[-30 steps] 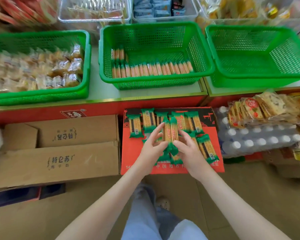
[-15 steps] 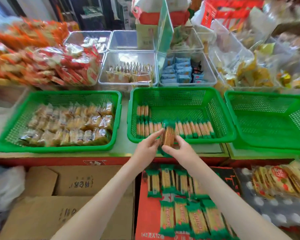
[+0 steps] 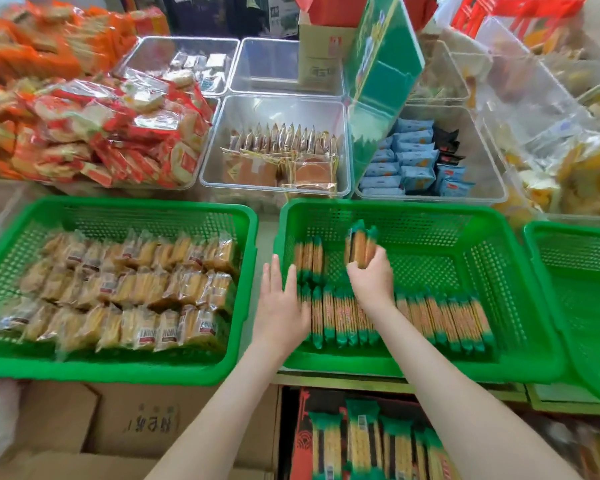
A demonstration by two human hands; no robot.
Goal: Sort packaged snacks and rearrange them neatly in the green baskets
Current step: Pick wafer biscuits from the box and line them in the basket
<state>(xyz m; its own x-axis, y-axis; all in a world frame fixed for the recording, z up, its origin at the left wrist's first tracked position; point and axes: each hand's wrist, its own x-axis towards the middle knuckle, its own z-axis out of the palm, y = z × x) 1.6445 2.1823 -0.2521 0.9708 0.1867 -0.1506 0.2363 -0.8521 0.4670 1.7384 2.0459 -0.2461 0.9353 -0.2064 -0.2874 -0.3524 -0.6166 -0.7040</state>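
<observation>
The counter (image 3: 266,237) bears three green baskets (image 3: 395,204) side by side; clear tubs (image 3: 274,192) stand behind them.

Bright, even light; blurred, warped edges

I hold a bundle of cracker packs (image 3: 359,245) in my right hand (image 3: 369,277), inside the middle basket (image 3: 413,206). A short back row (image 3: 307,254) stands just left of my grip, and the long front row (image 3: 440,318) lies before it. My left hand (image 3: 281,306) lies flat at the basket's left wall. The cake basket (image 3: 118,206) is farther left, and a clear bin (image 3: 278,194) sits behind.
</observation>
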